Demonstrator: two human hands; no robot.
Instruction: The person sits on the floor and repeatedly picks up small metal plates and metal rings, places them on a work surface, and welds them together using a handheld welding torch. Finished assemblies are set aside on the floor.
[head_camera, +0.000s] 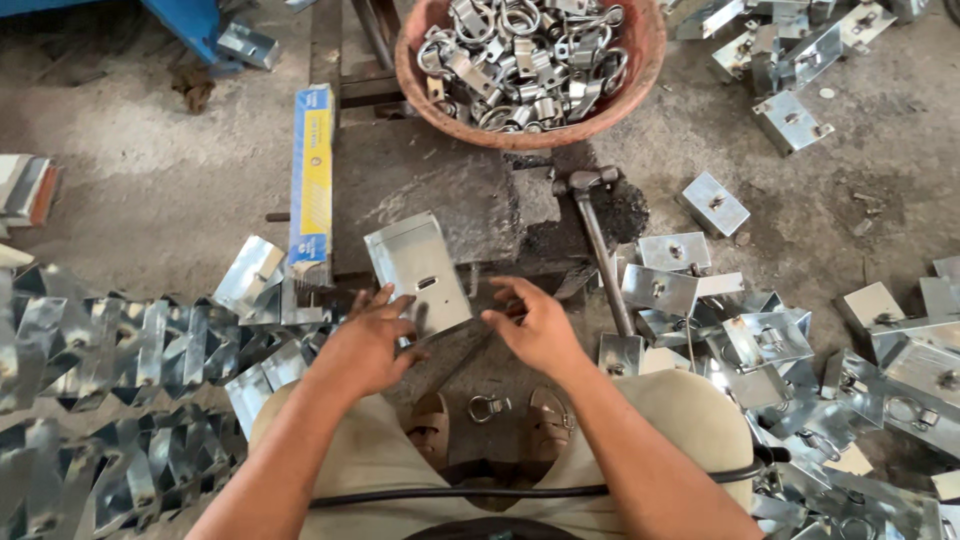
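Left hand: fingers spread and pressed on the lower left edge of the metal plate, steadying it rather than closing around it.
Right hand: fingers curled loosely just beside the plate's lower right corner; whether it pinches a small part cannot be told.
Metal plate: flat, folded-edge, with a small slot; it lies tilted on the dark stone block, directly ahead of the knees.
Hammer: on the floor right of the block, head away from the person.
Basin: reddish, heaped with metal rings and clasps, beyond the block.
Ring shackle: on the floor between the feet.
Finished boxes: piled at right.
Stacked plates: rows at left.
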